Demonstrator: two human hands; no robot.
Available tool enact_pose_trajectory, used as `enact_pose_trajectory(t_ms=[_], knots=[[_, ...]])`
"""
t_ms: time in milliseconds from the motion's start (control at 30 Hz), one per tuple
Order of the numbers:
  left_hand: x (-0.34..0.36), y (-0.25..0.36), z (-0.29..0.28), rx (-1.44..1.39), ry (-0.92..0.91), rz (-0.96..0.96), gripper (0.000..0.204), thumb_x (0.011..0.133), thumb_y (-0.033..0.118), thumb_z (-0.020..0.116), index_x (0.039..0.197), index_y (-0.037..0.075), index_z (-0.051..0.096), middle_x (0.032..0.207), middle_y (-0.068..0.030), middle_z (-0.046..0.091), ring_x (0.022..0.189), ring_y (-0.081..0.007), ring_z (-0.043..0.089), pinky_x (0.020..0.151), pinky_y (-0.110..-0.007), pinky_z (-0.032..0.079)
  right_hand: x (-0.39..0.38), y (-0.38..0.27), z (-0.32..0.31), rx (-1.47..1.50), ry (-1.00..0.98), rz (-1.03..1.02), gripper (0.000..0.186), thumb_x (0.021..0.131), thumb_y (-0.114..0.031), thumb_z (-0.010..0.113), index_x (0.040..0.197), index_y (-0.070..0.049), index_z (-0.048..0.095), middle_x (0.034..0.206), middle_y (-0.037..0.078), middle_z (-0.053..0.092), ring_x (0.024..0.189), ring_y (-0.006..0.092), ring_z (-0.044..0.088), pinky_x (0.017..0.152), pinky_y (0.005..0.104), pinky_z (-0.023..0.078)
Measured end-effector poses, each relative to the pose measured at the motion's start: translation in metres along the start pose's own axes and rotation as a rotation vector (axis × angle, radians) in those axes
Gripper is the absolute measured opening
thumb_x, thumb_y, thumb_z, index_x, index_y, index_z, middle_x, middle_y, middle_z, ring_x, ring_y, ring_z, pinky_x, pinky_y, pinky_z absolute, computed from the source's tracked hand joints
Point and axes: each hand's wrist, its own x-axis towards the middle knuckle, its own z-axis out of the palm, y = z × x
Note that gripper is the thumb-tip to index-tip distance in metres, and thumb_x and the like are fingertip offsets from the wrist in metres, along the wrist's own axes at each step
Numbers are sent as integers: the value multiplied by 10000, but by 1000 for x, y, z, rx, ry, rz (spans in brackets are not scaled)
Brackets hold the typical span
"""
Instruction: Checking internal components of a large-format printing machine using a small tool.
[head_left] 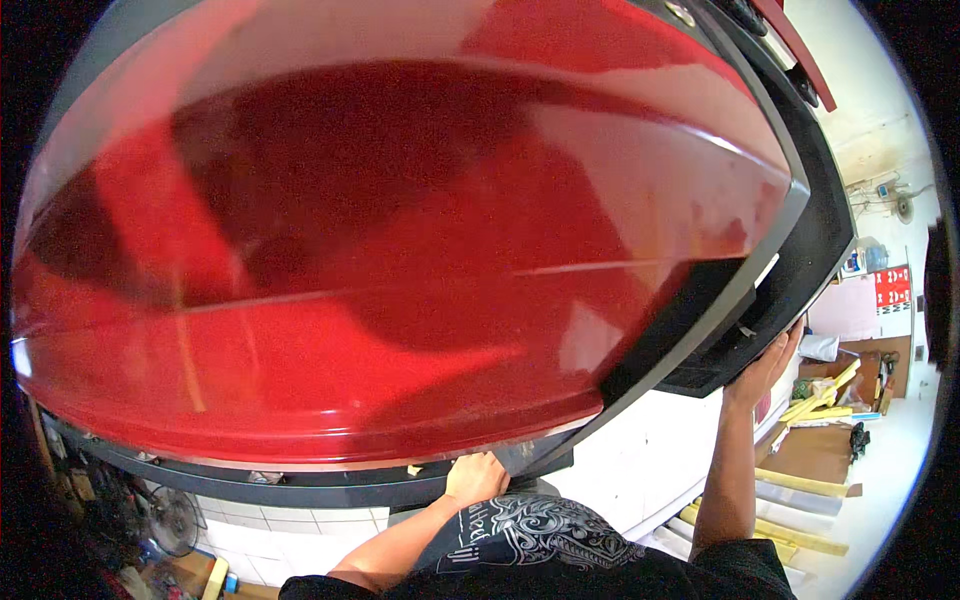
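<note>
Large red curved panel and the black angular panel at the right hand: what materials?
Large red curved panel: glossy; broad reflections suggest paint; metal or plastic beneath, can't tell. Black angular panel at the right hand: matte, probably plastic, from its dull surface.

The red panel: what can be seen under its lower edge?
Below the lower edge of the red panel, a dark strip shows, with the left hand at this edge and a fan farther down. What lies directly under the panel is covered from view.
</note>
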Motion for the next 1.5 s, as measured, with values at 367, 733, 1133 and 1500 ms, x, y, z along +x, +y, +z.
enact_pose_trajectory(t_ms=[367,733,1133,1500], knots=[[4,8,-8,25,-15,34,168,810,243,679,824,76,693,856,-128,689,851,-286,660,776,-419,491,2,7,-3,89,13,14,538,1094,-273,346,1544,14,279,1544,185,358,1360,285,431,1144,384,334],[2,-2,9,30,34,99,180,819,245,651,768,76,691,824,-130,690,823,-285,665,758,-419,495,1,3,0,38,9,-17,552,1089,-283,357,1540,28,289,1549,188,360,1381,284,411,1155,380,315],[4,-6,15,40,48,137,202,826,254,644,736,81,699,820,-119,693,813,-282,668,743,-415,501,2,4,0,-18,9,-32,554,1084,-280,344,1547,17,280,1560,192,343,1395,298,397,1166,390,300],[3,-4,8,68,5,137,220,834,254,634,740,70,709,811,-127,702,835,-283,667,768,-410,496,0,4,-1,21,-7,-11,548,1085,-269,347,1548,13,270,1542,189,360,1367,295,426,1148,388,328]])
